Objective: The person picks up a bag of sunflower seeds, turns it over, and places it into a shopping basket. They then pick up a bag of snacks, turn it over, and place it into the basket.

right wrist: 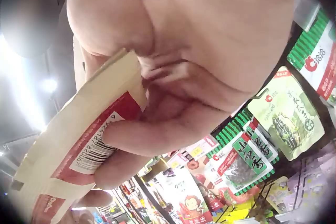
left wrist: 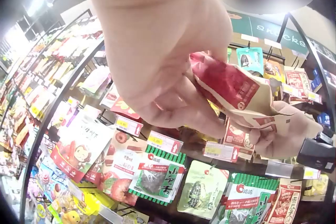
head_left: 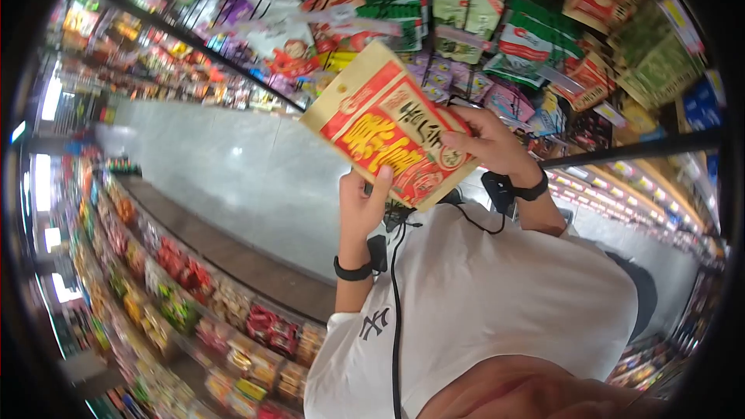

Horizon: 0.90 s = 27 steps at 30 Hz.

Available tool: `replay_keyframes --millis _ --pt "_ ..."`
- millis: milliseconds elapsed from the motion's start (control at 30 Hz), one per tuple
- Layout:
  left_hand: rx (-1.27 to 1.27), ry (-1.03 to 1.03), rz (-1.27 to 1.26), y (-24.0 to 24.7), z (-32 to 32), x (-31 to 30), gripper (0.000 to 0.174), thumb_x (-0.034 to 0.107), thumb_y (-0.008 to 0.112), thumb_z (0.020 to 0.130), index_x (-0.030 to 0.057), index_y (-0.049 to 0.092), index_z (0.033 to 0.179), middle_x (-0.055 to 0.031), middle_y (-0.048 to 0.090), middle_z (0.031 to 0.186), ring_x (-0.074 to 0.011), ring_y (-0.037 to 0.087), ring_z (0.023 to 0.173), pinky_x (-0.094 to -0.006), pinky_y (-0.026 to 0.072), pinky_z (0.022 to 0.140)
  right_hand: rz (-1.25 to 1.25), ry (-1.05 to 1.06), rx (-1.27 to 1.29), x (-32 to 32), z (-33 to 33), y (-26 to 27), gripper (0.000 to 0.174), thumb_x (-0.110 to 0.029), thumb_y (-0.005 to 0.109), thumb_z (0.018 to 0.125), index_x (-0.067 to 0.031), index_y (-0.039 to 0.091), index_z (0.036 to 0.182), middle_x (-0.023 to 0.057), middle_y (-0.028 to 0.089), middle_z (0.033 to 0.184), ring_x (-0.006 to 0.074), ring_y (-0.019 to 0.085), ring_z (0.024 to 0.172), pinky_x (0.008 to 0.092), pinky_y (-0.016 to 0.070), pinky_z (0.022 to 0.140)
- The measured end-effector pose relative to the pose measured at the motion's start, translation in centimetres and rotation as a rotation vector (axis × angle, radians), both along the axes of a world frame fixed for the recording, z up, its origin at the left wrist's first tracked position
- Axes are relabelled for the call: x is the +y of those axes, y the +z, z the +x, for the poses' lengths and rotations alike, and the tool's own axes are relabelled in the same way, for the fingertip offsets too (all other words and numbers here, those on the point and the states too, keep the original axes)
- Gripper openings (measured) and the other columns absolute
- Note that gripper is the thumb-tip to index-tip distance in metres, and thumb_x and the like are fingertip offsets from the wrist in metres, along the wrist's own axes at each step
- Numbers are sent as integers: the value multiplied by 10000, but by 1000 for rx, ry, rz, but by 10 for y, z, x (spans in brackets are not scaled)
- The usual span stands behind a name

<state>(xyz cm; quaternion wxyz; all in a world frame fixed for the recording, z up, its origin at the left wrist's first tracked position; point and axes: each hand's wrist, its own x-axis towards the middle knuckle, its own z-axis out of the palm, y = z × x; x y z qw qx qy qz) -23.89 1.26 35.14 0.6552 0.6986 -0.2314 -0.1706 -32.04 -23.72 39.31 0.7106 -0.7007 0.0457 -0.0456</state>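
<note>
A tan and red snack bag [head_left: 396, 128] with yellow and black lettering is held up in front of the chest, tilted. My left hand [head_left: 363, 206] grips its lower left edge, thumb on the printed front. My right hand [head_left: 497, 143] grips the right edge, thumb on the front and fingers behind. In the left wrist view the bag [left wrist: 236, 85] shows its red side and folded edge, between the left hand [left wrist: 163, 50] and the right hand [left wrist: 283, 134]. A barcode shows on the bag's back [right wrist: 86, 150] in the right wrist view, with the right hand's fingers [right wrist: 142, 137] against it.
Hanging snack packets [head_left: 466, 12] fill the rack ahead, among them green striped bags [left wrist: 157, 174] and a pale green bag [left wrist: 202, 190]. A black rack bar [head_left: 636, 147] runs near the right hand. Behind the left arm, bins of packaged goods [head_left: 186, 271] line a grey floor aisle [head_left: 225, 155].
</note>
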Motion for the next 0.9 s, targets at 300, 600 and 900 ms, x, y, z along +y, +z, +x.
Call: replay_keyframes --millis 300,600,900 --pt "169 18 -97 5 -7 -1 323 256 608 1041 -33 713 1142 -93 763 990 -117 666 852 -292 524 794 25 93 112 -1 4 -10 444 -279 684 999 41 605 1298 51 664 1094 86 606 978 274 507 866" --pt "187 50 -129 11 -8 19 328 243 607 1047 -56 712 1130 -78 754 991 -94 643 850 -263 509 777 -35 204 126 15 16 -3 481 -303 655 1016 42 571 1340 76 676 1154 105 612 1021 295 507 912" --pt "180 171 -88 6 -11 43 332 262 606 1047 -42 729 1103 -83 765 925 -93 653 803 -271 519 741 -115 341 163 35 39 -1 465 -320 625 1033 32 576 1334 62 683 1139 93 621 995 282 517 878"
